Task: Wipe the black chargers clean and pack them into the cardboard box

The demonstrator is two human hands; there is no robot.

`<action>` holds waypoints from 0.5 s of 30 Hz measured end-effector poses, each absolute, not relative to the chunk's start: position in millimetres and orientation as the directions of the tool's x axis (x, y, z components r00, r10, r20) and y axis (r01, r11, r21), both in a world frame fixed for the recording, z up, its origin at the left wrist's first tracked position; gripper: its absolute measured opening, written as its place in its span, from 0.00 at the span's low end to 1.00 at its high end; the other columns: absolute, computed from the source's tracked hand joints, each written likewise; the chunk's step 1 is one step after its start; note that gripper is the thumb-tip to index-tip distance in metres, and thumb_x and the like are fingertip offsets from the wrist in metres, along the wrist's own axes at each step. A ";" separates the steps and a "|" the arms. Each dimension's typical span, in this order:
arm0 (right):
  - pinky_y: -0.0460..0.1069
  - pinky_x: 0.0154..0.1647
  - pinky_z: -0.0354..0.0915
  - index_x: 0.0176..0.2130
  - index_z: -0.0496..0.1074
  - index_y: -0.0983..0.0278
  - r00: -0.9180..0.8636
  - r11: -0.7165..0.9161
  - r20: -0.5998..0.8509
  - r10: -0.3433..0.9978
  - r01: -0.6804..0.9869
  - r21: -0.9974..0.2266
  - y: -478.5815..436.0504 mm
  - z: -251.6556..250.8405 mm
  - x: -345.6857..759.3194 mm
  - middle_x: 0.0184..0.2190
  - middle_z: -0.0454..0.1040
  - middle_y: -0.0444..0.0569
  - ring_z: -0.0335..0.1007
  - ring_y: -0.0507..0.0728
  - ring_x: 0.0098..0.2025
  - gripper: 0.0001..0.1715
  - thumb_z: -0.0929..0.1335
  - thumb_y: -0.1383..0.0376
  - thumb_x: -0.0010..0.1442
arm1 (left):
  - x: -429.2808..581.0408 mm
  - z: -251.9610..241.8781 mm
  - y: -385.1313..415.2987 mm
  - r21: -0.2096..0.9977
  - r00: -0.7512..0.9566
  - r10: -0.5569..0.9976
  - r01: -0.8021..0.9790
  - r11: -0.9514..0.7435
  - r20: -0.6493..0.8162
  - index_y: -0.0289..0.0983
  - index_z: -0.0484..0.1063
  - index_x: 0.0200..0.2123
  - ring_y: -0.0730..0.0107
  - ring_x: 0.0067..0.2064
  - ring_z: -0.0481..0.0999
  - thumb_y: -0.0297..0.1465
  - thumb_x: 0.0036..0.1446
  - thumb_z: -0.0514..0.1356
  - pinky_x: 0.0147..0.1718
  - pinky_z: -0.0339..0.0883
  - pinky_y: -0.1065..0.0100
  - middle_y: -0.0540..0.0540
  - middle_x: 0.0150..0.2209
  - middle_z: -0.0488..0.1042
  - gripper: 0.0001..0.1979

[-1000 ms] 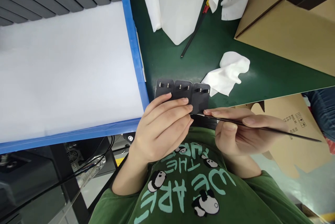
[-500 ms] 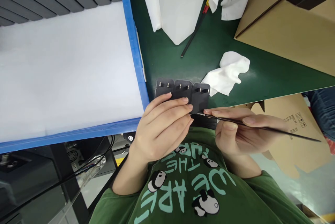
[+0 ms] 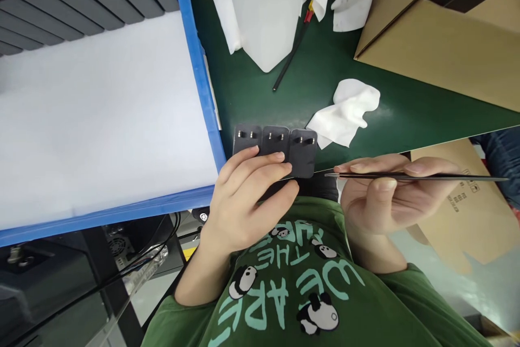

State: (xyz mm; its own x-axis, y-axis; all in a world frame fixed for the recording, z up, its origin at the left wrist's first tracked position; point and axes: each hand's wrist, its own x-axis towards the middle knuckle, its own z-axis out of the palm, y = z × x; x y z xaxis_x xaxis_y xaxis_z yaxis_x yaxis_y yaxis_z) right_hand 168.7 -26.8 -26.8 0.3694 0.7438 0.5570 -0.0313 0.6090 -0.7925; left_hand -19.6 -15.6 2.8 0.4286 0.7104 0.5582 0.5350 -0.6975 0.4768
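Observation:
Three dark grey power adapters [image 3: 303, 160] stand side by side at the table's near edge, their metal prongs facing up. My left hand [image 3: 249, 195] is closed around them, fingers lying across their faces; the left and middle ones are partly hidden beneath it. To the right, my right hand [image 3: 390, 190] pinches black tweezers [image 3: 430, 177] between thumb and fingers. The tweezers lie nearly level, and their thin silvery tip points left, a short gap away from the nearest adapter.
A crumpled white cloth [image 3: 345, 111] lies just beyond the adapters on the green table [image 3: 252, 98]. At left is a blue-edged tray [image 3: 209, 114] with dark grey blocks in a row. A black pen-like tool [image 3: 286, 65] and a cardboard box [image 3: 430, 49] are farther back.
My right hand has drawn the tweezers back to the right, away from the adapters, and levelled them. My left thumb has spread lower. The whole view has shifted slightly.

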 end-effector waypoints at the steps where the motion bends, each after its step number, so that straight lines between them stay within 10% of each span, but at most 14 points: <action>1: 0.47 0.33 0.83 0.45 0.70 0.61 0.371 0.604 0.549 0.749 -0.041 -0.796 -27.0 -26.5 168.2 0.34 0.79 0.39 0.79 0.49 0.30 0.11 0.69 0.73 0.64 | -20.0 2.5 -15.6 0.471 0.433 0.705 0.532 -0.703 0.562 0.37 0.76 0.33 0.64 0.45 0.81 0.19 0.52 0.68 0.55 0.72 0.57 0.48 0.38 0.81 0.09; 15: 0.48 0.33 0.82 0.47 0.69 0.60 0.334 0.553 0.500 0.799 -0.082 -0.829 -31.8 -26.2 168.1 0.36 0.80 0.39 0.79 0.50 0.32 0.13 0.69 0.73 0.64 | -22.3 -5.8 -15.9 0.376 0.432 0.617 0.521 -0.766 0.657 0.35 0.78 0.35 0.61 0.45 0.82 0.19 0.52 0.69 0.53 0.76 0.54 0.45 0.37 0.82 0.09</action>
State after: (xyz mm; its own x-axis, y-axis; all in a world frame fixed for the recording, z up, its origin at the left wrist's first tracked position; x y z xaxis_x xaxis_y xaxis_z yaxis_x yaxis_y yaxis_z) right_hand 168.1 -31.8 -26.2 0.3339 0.7990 0.5002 -0.0819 0.5532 -0.8290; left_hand -22.3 -15.9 -5.8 0.4324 0.6173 0.6573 0.5215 -0.7658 0.3762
